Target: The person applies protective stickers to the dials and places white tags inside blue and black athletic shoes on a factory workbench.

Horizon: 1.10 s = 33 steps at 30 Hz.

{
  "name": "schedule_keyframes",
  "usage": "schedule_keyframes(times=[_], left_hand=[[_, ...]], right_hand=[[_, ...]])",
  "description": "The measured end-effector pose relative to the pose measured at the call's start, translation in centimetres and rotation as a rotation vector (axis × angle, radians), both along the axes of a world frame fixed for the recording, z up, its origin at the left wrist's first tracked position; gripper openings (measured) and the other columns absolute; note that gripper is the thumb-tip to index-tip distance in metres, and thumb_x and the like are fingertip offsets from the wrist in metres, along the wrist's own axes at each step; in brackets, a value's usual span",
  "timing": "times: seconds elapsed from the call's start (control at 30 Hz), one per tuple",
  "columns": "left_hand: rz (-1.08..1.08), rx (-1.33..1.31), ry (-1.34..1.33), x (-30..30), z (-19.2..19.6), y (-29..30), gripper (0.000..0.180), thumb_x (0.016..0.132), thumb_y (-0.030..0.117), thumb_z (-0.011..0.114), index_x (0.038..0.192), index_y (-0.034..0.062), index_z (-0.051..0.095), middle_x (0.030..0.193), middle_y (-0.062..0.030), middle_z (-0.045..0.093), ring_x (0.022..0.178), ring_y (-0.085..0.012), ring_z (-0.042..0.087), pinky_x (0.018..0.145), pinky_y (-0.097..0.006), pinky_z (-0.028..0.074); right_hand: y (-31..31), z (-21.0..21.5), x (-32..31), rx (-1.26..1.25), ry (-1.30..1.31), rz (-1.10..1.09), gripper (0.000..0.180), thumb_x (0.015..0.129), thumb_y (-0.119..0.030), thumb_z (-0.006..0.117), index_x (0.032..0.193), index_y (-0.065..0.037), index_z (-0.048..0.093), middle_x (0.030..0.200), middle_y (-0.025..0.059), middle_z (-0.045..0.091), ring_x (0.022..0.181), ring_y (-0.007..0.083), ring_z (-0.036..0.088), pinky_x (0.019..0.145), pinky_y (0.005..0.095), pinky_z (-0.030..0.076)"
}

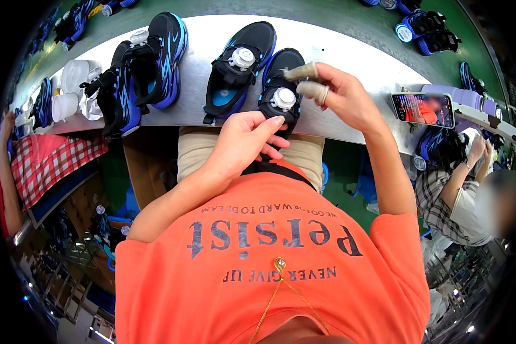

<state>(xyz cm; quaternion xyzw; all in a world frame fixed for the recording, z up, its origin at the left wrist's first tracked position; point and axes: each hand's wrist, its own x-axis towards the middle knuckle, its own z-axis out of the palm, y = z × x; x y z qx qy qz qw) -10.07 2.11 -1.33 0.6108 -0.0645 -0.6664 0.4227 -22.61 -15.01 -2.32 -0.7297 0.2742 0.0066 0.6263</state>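
In front of me on the metal table stands a pair of black and blue shoes, each with a round white dial on its tongue. My left hand point(243, 143) pinches the near end of the right-hand shoe point(279, 86) between thumb and fingers. Off to that shoe's right, my right hand point(341, 94) hovers with two fingers in pale finger cots reaching toward its toe. Those fingers are apart, and nothing shows between them. The left-hand shoe point(241, 69) rests beside it, untouched, its opening toward me.
Another pair of shoes point(157, 63) stands to the left, near clear plastic pieces point(74, 80). At the right a phone point(423, 110) leans by a purple object point(458, 97). Co-workers sit on both sides, one in a red checked garment point(51, 163). More shoes point(430, 31) lie across the table.
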Motion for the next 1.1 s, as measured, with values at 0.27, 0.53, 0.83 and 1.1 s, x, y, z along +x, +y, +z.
schedule_keyframes(times=[0.27,0.53,0.83,1.1], left_hand=[[0.099,-0.077,0.082,-0.4,-0.2,-0.1,0.024,0.094,0.013,0.051,0.099,-0.009,0.059,0.103,-0.0139,0.063,0.083,-0.0189,0.066,0.062,-0.026,0.055],[0.075,-0.057,0.103,0.2,0.1,-0.3,0.023,0.094,0.012,0.051,0.099,-0.0096,0.059,0.099,-0.0137,0.063,0.082,-0.0188,0.066,0.061,-0.025,0.055],[0.083,-0.077,0.073,-0.1,-0.7,0.0,0.024,0.094,0.013,0.053,0.101,-0.0089,0.057,0.097,-0.0162,0.065,0.082,-0.021,0.067,0.061,-0.026,0.055],[-0.168,-0.416,-1.009,6.4,5.7,-3.7,0.015,0.081,0.009,0.066,0.093,0.0004,0.064,0.086,-0.0044,0.06,0.07,-0.0094,0.054,0.062,-0.022,0.042]], right_hand=[[1.9,0.7,0.8,-0.313,-0.104,0.154,0.036,0.076,-0.012,0.067,0.111,-0.013,0.064,0.076,0.0088,0.053,0.073,0.0255,0.054,0.065,0.0335,0.045],[1.1,0.7,1.1,-0.247,-0.143,0.188,0.035,0.076,-0.01,0.067,0.111,-0.01,0.064,0.08,0.0068,0.056,0.068,0.0163,0.052,0.06,0.0284,0.045],[4.9,-0.2,0.8,-0.175,-0.011,-0.129,0.03,0.079,-0.019,0.068,0.106,-0.006,0.062,0.081,0.0138,0.063,0.067,0.0243,0.061,0.063,0.033,0.048],[-4.2,-3.4,5.1,-0.618,-0.171,-0.132,0.031,0.085,-0.024,0.064,0.111,-0.007,0.064,0.099,0.013,0.061,0.092,0.0245,0.056,0.082,0.0332,0.046]])
